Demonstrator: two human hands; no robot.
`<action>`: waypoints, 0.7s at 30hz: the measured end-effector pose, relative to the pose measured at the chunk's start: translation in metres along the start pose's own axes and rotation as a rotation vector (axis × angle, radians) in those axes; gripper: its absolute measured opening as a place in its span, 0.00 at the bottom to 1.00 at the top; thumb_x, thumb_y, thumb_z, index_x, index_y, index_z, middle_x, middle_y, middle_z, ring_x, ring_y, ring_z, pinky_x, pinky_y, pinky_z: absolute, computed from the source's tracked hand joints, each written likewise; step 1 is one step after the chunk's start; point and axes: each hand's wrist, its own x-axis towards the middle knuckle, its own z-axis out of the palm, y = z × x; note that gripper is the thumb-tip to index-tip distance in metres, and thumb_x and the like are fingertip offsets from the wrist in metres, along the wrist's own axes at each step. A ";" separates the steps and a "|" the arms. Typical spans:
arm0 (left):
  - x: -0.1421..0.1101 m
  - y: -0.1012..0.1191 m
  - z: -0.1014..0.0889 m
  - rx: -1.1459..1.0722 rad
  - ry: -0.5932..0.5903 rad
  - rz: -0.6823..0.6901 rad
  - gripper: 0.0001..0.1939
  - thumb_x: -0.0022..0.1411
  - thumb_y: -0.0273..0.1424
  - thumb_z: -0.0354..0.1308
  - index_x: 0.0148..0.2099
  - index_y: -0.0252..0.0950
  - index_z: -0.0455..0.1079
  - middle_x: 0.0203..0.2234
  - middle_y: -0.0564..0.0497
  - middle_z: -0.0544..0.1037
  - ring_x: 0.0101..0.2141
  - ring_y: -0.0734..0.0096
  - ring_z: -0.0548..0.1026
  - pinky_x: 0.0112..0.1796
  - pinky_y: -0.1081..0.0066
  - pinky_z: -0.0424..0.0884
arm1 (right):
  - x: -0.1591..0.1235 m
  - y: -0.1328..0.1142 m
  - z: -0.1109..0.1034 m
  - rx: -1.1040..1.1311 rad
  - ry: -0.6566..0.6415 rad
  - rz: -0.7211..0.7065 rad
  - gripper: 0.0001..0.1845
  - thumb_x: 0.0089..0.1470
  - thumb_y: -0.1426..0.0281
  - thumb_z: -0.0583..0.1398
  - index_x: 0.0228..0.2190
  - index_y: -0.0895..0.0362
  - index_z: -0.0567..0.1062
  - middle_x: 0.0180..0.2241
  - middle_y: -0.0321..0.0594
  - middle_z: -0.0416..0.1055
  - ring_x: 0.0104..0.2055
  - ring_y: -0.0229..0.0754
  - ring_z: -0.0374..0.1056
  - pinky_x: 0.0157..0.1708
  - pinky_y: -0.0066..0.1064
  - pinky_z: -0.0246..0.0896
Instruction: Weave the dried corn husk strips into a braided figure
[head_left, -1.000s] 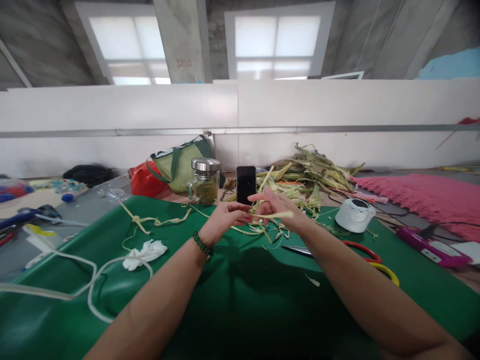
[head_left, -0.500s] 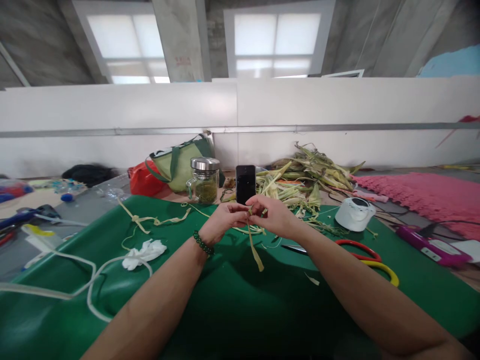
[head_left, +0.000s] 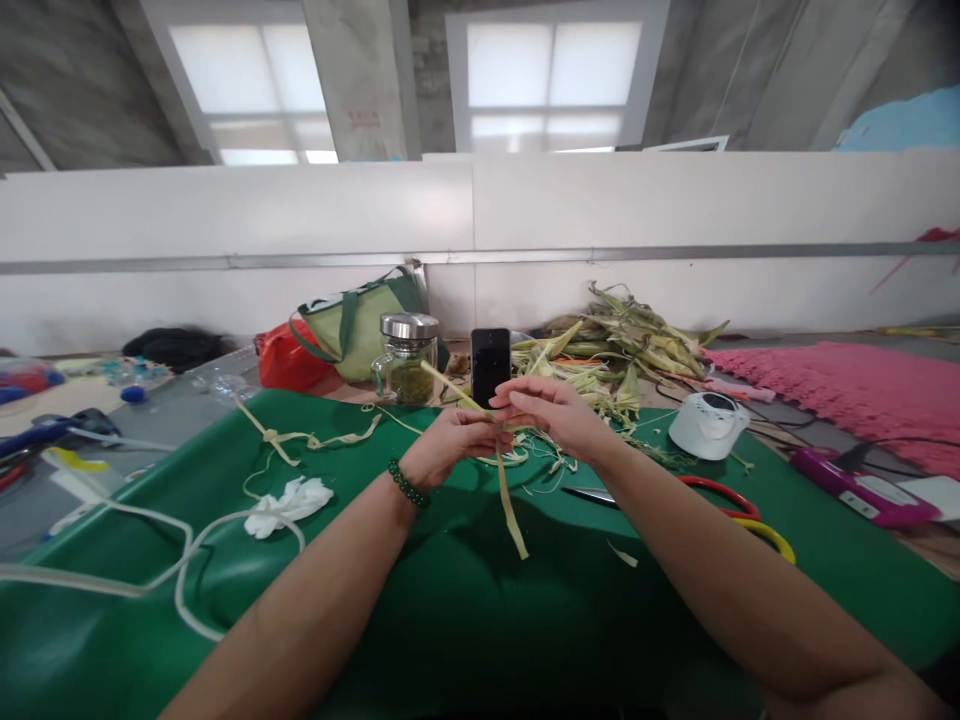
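My left hand (head_left: 457,440), with a green bead bracelet (head_left: 407,484) at its wrist, pinches a pale corn husk strip (head_left: 512,515) between thumb and fingers. One end of the strip hangs down over the green mat (head_left: 480,630), and another pale length sticks up to the left past the fingers. Close against it, my right hand (head_left: 551,410) has its fingers bent and pressed together at the same husk crossing; its fingertips partly hide what they grip. Scissors (head_left: 596,495) with red and yellow handles lie under my right forearm.
A phone (head_left: 491,365) stands upright behind my hands, beside a lidded glass jar (head_left: 409,365). Corn husks (head_left: 630,335) are heaped at the back right. A white device (head_left: 709,428) sits to the right; crumpled tissue (head_left: 289,507) and a white cord (head_left: 184,560) lie left.
The right hand's fingers closed in on the husk, then loosened slightly. One strip end swung from pointing right to hanging down, and another length now points up left.
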 end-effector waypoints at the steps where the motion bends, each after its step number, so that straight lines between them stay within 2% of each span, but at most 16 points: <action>1: 0.000 0.001 -0.001 -0.030 0.003 -0.003 0.13 0.42 0.34 0.67 0.30 0.31 0.76 0.26 0.45 0.80 0.31 0.65 0.77 0.36 0.69 0.71 | 0.001 -0.001 -0.002 -0.076 0.023 -0.052 0.15 0.45 0.59 0.63 0.31 0.58 0.75 0.32 0.41 0.75 0.33 0.39 0.71 0.36 0.32 0.66; 4: 0.000 0.003 -0.002 -0.101 0.049 -0.014 0.16 0.40 0.37 0.69 0.30 0.30 0.75 0.25 0.44 0.80 0.29 0.65 0.77 0.34 0.69 0.72 | 0.002 -0.001 -0.009 -0.468 0.134 -0.192 0.19 0.48 0.56 0.59 0.20 0.60 0.74 0.23 0.40 0.72 0.28 0.40 0.68 0.31 0.31 0.62; 7: 0.001 0.004 -0.002 -0.092 0.067 -0.012 0.18 0.44 0.42 0.66 0.29 0.30 0.75 0.24 0.43 0.80 0.28 0.65 0.77 0.33 0.70 0.71 | 0.004 0.003 -0.009 -0.756 0.189 -0.215 0.16 0.46 0.58 0.61 0.21 0.59 0.76 0.23 0.40 0.73 0.29 0.41 0.67 0.28 0.30 0.58; 10: 0.001 0.003 0.000 -0.084 0.056 0.005 0.23 0.47 0.48 0.62 0.28 0.30 0.75 0.23 0.42 0.79 0.26 0.66 0.77 0.31 0.70 0.71 | 0.006 0.011 -0.005 -0.701 0.126 -0.174 0.14 0.45 0.61 0.61 0.24 0.60 0.77 0.23 0.39 0.73 0.26 0.38 0.65 0.25 0.27 0.56; 13: 0.001 0.001 0.002 -0.107 0.055 0.011 0.25 0.45 0.50 0.62 0.29 0.29 0.75 0.22 0.42 0.79 0.26 0.66 0.77 0.31 0.70 0.71 | 0.006 0.015 0.000 -0.676 0.162 -0.219 0.15 0.47 0.62 0.59 0.21 0.61 0.75 0.19 0.36 0.67 0.23 0.34 0.60 0.22 0.26 0.52; 17: 0.000 -0.001 0.003 -0.071 0.035 0.036 0.19 0.41 0.40 0.68 0.31 0.31 0.76 0.25 0.45 0.80 0.29 0.66 0.77 0.33 0.71 0.71 | 0.005 0.014 0.003 -0.683 0.166 -0.221 0.17 0.48 0.61 0.57 0.18 0.61 0.72 0.16 0.33 0.60 0.20 0.32 0.54 0.21 0.25 0.48; 21: 0.001 -0.003 0.003 -0.118 0.071 0.052 0.16 0.38 0.35 0.70 0.30 0.31 0.75 0.23 0.48 0.79 0.28 0.66 0.77 0.33 0.70 0.72 | 0.007 0.015 0.001 -0.562 0.185 -0.144 0.19 0.46 0.58 0.58 0.17 0.61 0.70 0.16 0.34 0.60 0.21 0.32 0.53 0.21 0.26 0.48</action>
